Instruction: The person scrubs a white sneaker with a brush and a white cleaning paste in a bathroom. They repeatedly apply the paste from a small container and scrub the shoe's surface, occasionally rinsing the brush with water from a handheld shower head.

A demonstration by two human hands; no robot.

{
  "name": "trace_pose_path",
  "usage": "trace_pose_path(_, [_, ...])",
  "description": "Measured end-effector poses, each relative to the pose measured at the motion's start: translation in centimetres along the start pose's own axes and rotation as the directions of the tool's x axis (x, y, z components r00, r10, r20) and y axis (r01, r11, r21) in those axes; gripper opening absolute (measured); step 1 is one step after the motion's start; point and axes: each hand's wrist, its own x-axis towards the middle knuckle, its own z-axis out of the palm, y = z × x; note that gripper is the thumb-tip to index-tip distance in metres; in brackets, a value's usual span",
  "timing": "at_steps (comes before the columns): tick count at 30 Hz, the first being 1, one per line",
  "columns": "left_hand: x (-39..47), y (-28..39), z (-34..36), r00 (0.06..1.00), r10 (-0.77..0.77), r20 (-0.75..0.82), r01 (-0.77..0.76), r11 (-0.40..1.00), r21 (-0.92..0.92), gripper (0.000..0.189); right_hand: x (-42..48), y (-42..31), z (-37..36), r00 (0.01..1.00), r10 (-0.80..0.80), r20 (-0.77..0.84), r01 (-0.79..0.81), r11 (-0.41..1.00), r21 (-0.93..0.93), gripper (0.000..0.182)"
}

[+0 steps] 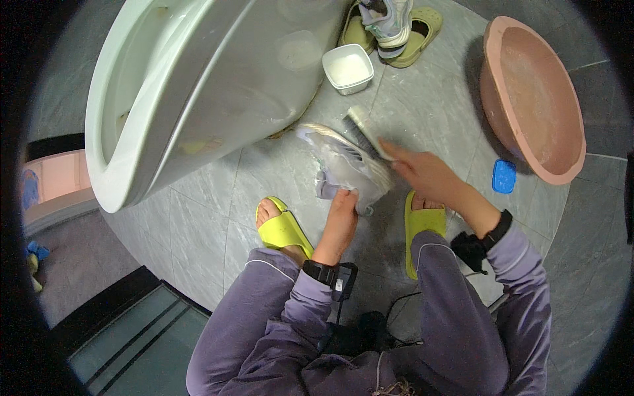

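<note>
My left hand point(343, 218) grips a light grey and white sneaker point(342, 161) by its collar, with the sole turned to the right. In my right hand point(421, 173) is a scrubbing brush point(364, 131) with a pale back and dark bristles. The bristles face the sneaker's sole edge at its midpart; whether they touch is blurred. Above the sneaker, an open square plastic tub point(348, 68) holds something white. A blue plastic lid point(504, 176) lies on the floor to the right.
A pink basin point(535, 104) with cloudy water stands at the right. At the upper left is a large white bathroom fixture point(208, 94). Another sneaker point(389, 24) rests on olive clogs point(418, 44) at the top. Yellow-green slides point(282, 230) are on my feet, on grey floor tiles.
</note>
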Motion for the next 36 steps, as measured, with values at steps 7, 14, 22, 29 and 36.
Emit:
trace_pose_path(7, [-0.2,1.2,-1.1,0.992,0.031,-0.121,-0.062,0.962,-0.266,0.031,-3.4,-2.3,-1.8,0.980,0.044,0.196,-0.031,0.997,-0.071,0.052])
trace_pose_path(14, [-0.4,-0.1,0.6,0.980,0.186,-0.075,-0.151,0.931,0.331,0.020,-3.2,-4.6,1.1,0.987,-0.032,0.156,0.088,0.924,-0.371,0.059])
trace_pose_path(22, [-1.2,1.7,2.0,0.976,0.218,-0.020,-0.171,0.818,0.549,0.026,-2.5,-4.8,0.0,0.957,0.005,0.289,0.106,0.923,-0.370,0.062])
trace_pose_path(29, [-0.8,-0.1,0.5,0.969,0.243,-0.030,-0.226,0.934,0.278,0.052,-5.4,-5.3,0.7,0.960,-0.030,0.279,0.148,0.900,-0.411,0.064])
trace_pose_path(36, [-0.3,2.5,-0.3,0.972,0.230,-0.054,-0.210,0.946,0.245,0.053,-1.3,-6.6,1.4,0.975,-0.033,0.219,0.112,0.926,-0.359,0.059])
